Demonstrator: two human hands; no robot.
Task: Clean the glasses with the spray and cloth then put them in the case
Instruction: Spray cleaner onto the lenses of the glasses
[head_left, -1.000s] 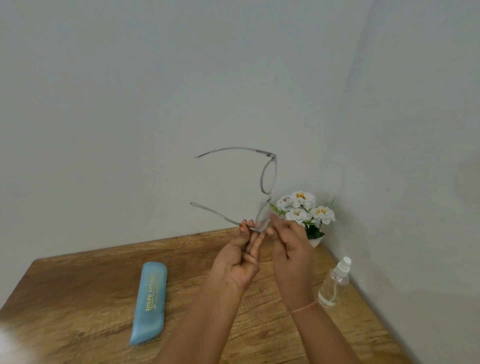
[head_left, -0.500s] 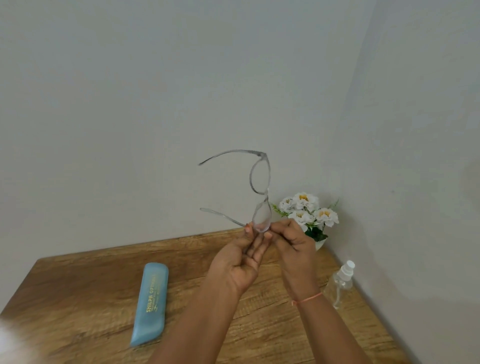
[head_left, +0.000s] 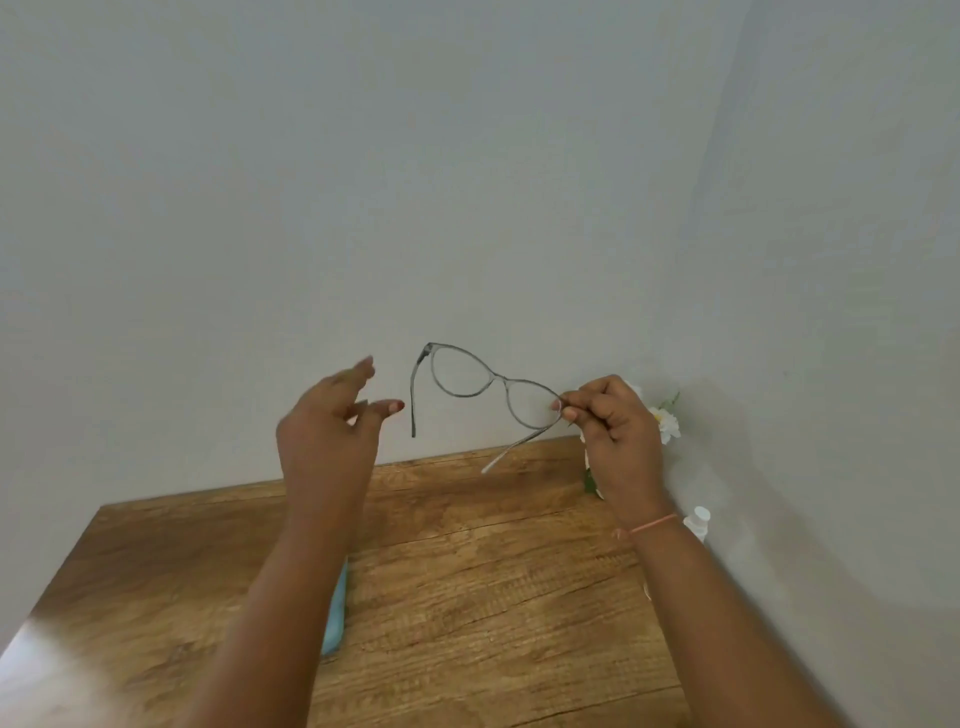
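The clear grey-framed glasses (head_left: 470, 375) hang in the air above the far edge of the table, arms unfolded, lenses facing me. My right hand (head_left: 613, 423) pinches the frame's right corner between thumb and fingertips. My left hand (head_left: 332, 415) is off the glasses, a short way left of them, fingers spread and loose. The blue case (head_left: 335, 613) lies closed on the table, mostly hidden behind my left forearm. Only the white top of the spray bottle (head_left: 697, 522) shows past my right wrist. No cloth is in view.
A wooden table (head_left: 493, 571) fills the lower view, set into a corner of pale walls. A small pot of white flowers (head_left: 667, 423) stands at the back right, partly behind my right hand.
The glasses have turned from upright and edge-on to level, lenses facing me. My left hand let go and moved off to the left. My right hand keeps its pinch.
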